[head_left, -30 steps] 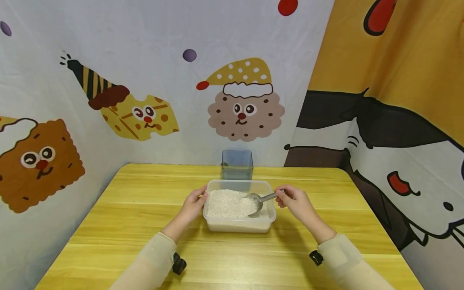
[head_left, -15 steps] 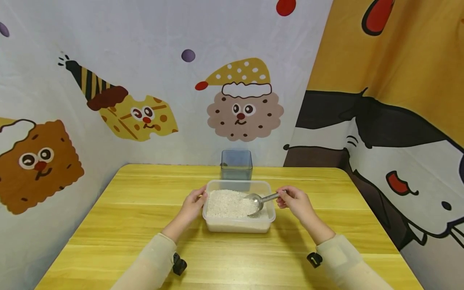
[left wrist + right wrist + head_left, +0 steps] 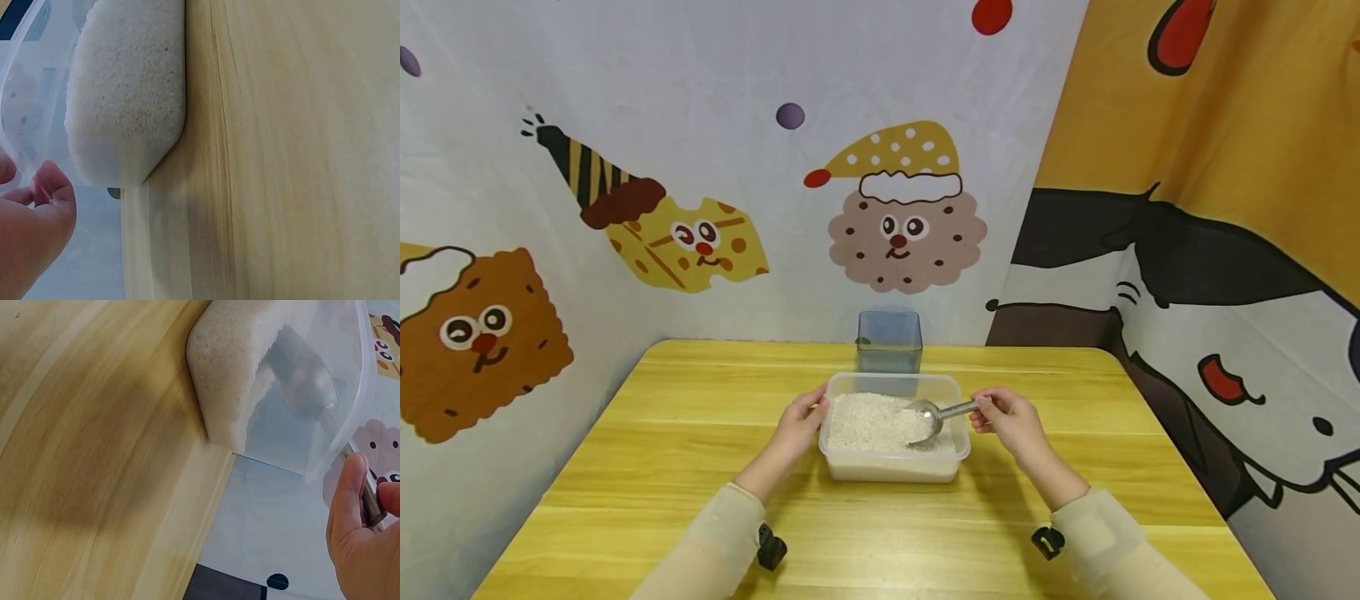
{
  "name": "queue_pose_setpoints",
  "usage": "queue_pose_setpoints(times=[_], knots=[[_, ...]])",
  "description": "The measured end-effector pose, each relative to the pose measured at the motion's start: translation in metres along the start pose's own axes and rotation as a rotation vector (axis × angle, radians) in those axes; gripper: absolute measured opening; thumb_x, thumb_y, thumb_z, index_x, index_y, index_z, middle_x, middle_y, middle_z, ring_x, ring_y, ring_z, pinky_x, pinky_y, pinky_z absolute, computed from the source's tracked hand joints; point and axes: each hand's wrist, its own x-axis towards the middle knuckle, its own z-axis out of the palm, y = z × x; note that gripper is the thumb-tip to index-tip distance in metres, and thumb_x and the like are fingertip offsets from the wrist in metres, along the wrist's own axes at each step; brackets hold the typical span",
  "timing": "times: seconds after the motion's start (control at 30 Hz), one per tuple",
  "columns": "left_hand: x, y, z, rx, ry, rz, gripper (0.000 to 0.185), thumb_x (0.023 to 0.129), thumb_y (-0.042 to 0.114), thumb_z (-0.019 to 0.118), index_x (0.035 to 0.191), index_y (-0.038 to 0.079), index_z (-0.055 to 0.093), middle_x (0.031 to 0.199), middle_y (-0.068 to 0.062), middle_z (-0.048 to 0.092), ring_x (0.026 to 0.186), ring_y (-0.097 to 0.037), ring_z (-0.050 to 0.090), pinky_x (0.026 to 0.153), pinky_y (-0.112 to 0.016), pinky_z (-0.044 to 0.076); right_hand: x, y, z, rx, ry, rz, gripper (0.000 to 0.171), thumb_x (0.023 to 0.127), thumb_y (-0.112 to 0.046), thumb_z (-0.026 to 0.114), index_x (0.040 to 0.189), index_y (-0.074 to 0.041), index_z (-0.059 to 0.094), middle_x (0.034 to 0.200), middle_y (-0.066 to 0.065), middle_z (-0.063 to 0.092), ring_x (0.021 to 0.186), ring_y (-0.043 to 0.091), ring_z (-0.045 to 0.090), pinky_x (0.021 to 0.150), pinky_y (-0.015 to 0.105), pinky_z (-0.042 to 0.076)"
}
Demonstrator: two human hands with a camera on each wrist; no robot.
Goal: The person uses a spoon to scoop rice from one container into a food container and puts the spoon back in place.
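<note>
Where the yellow wooden tabletop (image 3: 700,433) meets the cartoon-printed backdrop, a small grey-blue box (image 3: 891,342) is set at the far edge, and just in front of it a clear plastic tub (image 3: 895,467) of white rice (image 3: 868,421) is placed mid-table. The tub's left wall is touched by the left hand (image 3: 801,421), fingers lightly curled against the rim. A metal scoop (image 3: 928,414) is pinched at its handle end by the right hand (image 3: 1011,417), just outside the tub's right wall. The scoop's long axis is laid left to right, with the bowl dipped into the rice at the tub's right side. Open tabletop is left on both sides and in front; the box stands close behind.
</note>
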Motion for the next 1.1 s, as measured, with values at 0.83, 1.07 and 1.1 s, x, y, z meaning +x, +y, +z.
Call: queue_pose_setpoints(times=[0.83,1.07,1.1], knots=[[0.004,-0.007,0.0,0.021,0.026,0.011,0.043,0.101,0.016,0.046,0.142,0.003,0.041,0.122,-0.018,0.048,0.105,-0.026,0.052,0.087,-0.029,0.047,0.003,0.01,-0.009,0.199,0.004,0.119,0.036,0.101,-0.016,0.044,0.122,0.013,0.049,0.075,-0.001,0.064,0.068,0.008,0.063,0.067,0.024,0.054],[0.004,-0.007,0.0,0.018,0.028,0.018,0.043,0.101,0.017,0.046,0.141,0.003,0.042,0.122,-0.018,0.049,0.104,-0.027,0.051,0.084,-0.026,0.046,0.005,0.014,-0.013,0.243,-0.005,0.133,0.037,0.101,-0.017,0.044,0.123,0.012,0.048,0.076,-0.003,0.064,0.069,0.008,0.063,0.068,0.023,0.054],[0.004,-0.007,0.0,0.017,0.028,0.018,0.043,0.101,0.017,0.046,0.141,0.003,0.042,0.122,-0.018,0.049,0.104,-0.027,0.051,0.084,-0.026,0.046,0.005,0.014,-0.013,0.249,-0.006,0.131,0.038,0.101,-0.017,0.044,0.124,0.013,0.048,0.076,-0.003,0.065,0.069,0.008,0.063,0.068,0.023,0.054]])
